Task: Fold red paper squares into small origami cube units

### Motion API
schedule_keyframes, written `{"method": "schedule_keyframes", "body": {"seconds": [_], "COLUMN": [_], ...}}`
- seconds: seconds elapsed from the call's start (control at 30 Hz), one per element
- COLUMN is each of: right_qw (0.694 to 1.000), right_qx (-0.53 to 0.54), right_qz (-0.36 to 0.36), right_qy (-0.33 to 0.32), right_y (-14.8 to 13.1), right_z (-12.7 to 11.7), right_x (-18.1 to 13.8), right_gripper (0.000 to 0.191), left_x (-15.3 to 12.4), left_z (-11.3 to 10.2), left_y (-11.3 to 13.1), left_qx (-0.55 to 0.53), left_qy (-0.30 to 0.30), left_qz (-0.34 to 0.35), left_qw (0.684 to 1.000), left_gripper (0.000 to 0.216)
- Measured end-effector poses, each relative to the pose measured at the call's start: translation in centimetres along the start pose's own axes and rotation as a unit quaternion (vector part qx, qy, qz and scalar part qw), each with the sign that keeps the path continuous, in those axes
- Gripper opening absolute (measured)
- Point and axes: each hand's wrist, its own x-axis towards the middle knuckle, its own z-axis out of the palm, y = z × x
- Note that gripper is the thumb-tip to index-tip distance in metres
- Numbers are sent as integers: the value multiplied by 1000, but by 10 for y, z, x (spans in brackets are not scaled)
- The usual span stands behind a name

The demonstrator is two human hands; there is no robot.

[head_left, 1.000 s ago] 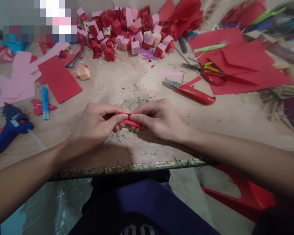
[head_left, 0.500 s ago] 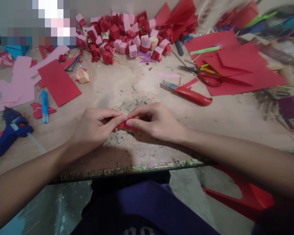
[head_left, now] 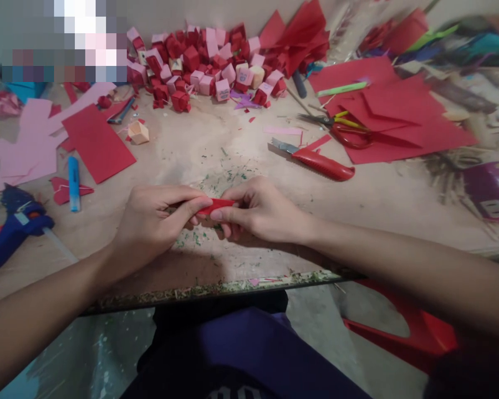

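Note:
A small folded piece of red paper (head_left: 218, 205) is pinched between both my hands, just above the table (head_left: 216, 149). My left hand (head_left: 156, 221) has its fingers closed on the paper's left end. My right hand (head_left: 261, 209) grips the right end with thumb and fingers. Most of the paper is hidden under my fingers.
A pile of red and pink paper cubes (head_left: 208, 64) lies at the back. A red utility knife (head_left: 316, 160) and red-handled scissors (head_left: 343, 127) lie right of centre, near red sheets (head_left: 399, 111). At the left are a blue glue gun (head_left: 14, 227), a blue marker (head_left: 73, 183) and a red sheet (head_left: 97, 141).
My hands stay together on the red paper; their fingers have shifted slightly, and more of the paper's top edge shows between them. The view has drifted a little.

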Motion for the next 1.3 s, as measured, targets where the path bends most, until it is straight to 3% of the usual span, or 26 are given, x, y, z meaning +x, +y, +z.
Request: {"method": "schedule_keyframes", "body": {"seconds": [0.2, 0.33, 0.5, 0.7, 0.87, 0.93, 1.13, 1.3], "right_qw": [996, 989, 986, 985, 985, 986, 987, 987], "right_qx": [78, 140, 143, 154, 159, 154, 142, 129], "right_qz": [1, -23, -25, -74, -63, -66, -61, -77], "right_qy": [34, 48, 81, 29, 6, 17, 34, 56], "right_y": [0, 1, 3, 7, 7, 7, 6, 3], "right_z": [-4, -6, -4, -2, -2, -2, -5, -4], "right_x": [2, 2, 3, 2, 0, 0, -1, -1], "right_gripper": [16, 23, 18, 32, 44, 45, 30, 26], "left_x": [7, 10, 12, 15, 16, 15, 9, 8], "left_z": [0, 1, 2, -4, -3, 2, 5, 0], "left_y": [-3, -8, -8, -2, -6, -9, -6, -3], "left_qx": [-110, -236, -239, -305, -332, -322, -198, -192], "left_qy": [7, -25, -64, -68, -127, -123, 1, -24], "left_qz": [-80, -123, -138, -179, -191, -181, -59, -44], "left_qw": [991, 964, 959, 933, 915, 921, 978, 980], "left_gripper": [14, 13, 10, 18, 21, 31, 36, 30]}}
